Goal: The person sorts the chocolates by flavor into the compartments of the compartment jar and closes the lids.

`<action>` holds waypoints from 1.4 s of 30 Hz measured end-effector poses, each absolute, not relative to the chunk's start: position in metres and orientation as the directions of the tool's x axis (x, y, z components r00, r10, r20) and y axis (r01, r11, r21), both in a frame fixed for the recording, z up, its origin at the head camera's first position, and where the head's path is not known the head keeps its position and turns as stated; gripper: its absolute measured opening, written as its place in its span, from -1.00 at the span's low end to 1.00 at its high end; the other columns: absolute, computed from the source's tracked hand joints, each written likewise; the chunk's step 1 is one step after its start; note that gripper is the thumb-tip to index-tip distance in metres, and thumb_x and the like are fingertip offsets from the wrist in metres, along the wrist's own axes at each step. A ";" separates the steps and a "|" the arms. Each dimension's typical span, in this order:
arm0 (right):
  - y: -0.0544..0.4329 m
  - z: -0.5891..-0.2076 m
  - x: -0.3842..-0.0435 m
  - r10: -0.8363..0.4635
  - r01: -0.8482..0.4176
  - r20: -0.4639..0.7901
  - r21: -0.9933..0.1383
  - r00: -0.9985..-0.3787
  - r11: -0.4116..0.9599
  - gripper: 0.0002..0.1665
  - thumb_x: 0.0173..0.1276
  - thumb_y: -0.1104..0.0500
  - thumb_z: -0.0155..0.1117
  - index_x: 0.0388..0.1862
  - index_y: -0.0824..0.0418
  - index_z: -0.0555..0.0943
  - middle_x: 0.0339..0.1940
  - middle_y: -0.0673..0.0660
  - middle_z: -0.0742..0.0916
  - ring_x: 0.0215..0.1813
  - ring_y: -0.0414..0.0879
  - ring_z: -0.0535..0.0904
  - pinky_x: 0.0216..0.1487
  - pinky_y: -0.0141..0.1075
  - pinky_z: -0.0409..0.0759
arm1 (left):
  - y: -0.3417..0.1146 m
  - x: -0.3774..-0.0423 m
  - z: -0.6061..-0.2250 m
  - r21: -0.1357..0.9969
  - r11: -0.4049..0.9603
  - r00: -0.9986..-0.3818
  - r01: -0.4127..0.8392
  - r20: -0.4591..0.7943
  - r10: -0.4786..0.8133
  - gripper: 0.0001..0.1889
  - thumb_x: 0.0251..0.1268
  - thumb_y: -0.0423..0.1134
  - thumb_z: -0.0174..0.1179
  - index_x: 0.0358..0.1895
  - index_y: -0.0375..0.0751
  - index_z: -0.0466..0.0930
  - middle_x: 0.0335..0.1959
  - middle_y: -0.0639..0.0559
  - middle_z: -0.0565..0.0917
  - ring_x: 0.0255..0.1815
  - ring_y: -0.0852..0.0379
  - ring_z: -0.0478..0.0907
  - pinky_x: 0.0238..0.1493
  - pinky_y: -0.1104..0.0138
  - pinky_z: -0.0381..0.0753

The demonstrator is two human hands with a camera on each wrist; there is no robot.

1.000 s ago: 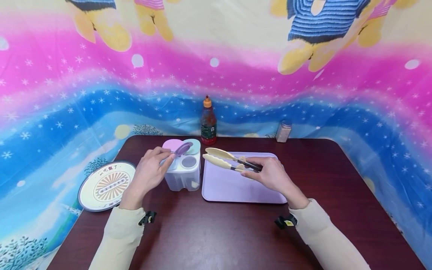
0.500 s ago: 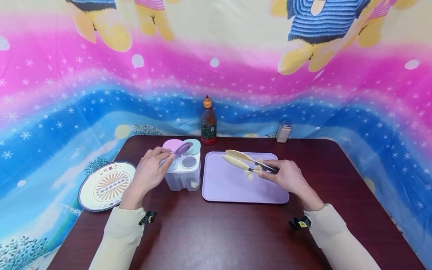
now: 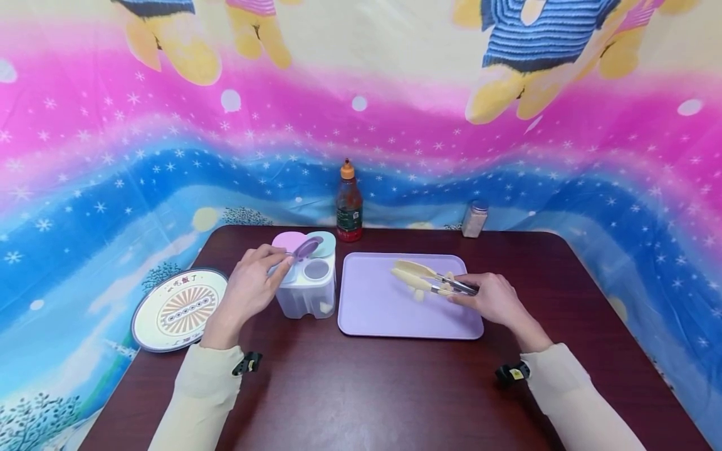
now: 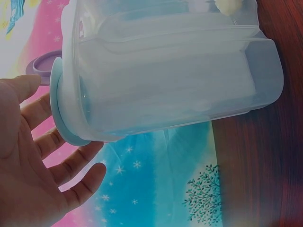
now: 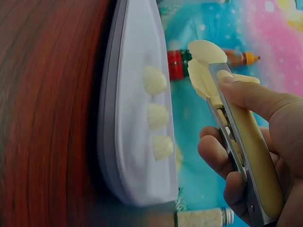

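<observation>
Both hands are gripping, each holding its own thing. Left of my left hand [image 3: 252, 283], a cream plate [image 3: 183, 310] with a sunburst pattern is lying, partly hidden by my wrist. My left thumb and forefinger are pinching a purple lid [image 3: 307, 248], tilting it above a translucent four-compartment container [image 3: 307, 300]; my other fingers are spreading near a teal lid [image 4: 61, 109]. Right of that grip, an orange-capped sauce bottle [image 3: 349, 210] is standing beyond the container. Farther right, a lavender tray [image 3: 389, 319] is lying beneath the tongs [image 3: 422, 271] that my right hand [image 3: 499, 299] is gripping, their cream tips showing a narrow gap. Below them, three pale pieces [image 5: 157, 116] are resting on the tray. Beyond my right hand, a clear capped jar [image 3: 475, 220] is standing.
</observation>
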State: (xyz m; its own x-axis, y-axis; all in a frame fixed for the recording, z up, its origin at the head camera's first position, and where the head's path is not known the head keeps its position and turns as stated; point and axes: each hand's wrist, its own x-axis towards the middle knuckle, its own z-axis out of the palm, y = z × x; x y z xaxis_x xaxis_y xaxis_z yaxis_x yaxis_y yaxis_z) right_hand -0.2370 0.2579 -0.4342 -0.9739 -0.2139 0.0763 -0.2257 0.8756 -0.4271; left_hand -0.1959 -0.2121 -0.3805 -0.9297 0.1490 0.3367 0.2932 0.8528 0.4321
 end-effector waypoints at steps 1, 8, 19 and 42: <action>0.259 -0.435 -0.238 -0.208 -0.216 0.068 -0.423 -0.976 0.880 -0.29 0.09 -0.27 0.52 0.17 0.04 0.70 -0.05 0.23 0.79 -0.25 -0.06 0.54 -0.38 -0.29 0.34 | -0.212 -0.196 -0.380 0.432 0.853 -0.930 0.293 0.337 0.148 -0.51 0.56 0.07 -0.02 0.14 -0.24 0.68 0.18 -0.16 0.62 0.21 -0.18 0.45 0.27 -0.09 0.39; 0.265 -0.440 -0.243 -0.190 -0.184 0.026 -0.395 -0.982 0.900 -0.30 0.10 -0.24 0.52 0.17 0.05 0.70 0.01 0.28 0.77 -0.21 -0.02 0.56 -0.38 -0.29 0.35 | -0.212 -0.196 -0.380 0.430 0.853 -0.928 0.296 0.341 0.150 -0.50 0.56 0.08 -0.04 0.13 -0.25 0.69 0.18 -0.15 0.62 0.20 -0.18 0.46 0.26 -0.08 0.39; 0.270 -0.450 -0.251 -0.172 -0.172 0.033 -0.364 -0.985 0.915 -0.30 0.10 -0.27 0.51 0.16 0.05 0.70 0.08 0.32 0.75 -0.12 0.06 0.63 -0.37 -0.24 0.41 | -0.212 -0.196 -0.380 0.434 0.850 -0.928 0.299 0.340 0.153 -0.52 0.56 0.07 -0.02 0.12 -0.25 0.69 0.17 -0.16 0.63 0.20 -0.19 0.46 0.26 -0.09 0.40; 0.272 -0.450 -0.256 -0.142 -0.129 -0.014 -0.336 -0.990 0.933 -0.28 0.11 -0.30 0.48 0.18 0.05 0.70 0.13 0.34 0.72 -0.01 0.18 0.64 -0.30 -0.11 0.50 | -0.213 -0.195 -0.379 0.426 0.849 -0.921 0.312 0.354 0.160 -0.54 0.56 0.04 -0.01 0.11 -0.24 0.70 0.16 -0.16 0.63 0.19 -0.19 0.47 0.25 -0.08 0.41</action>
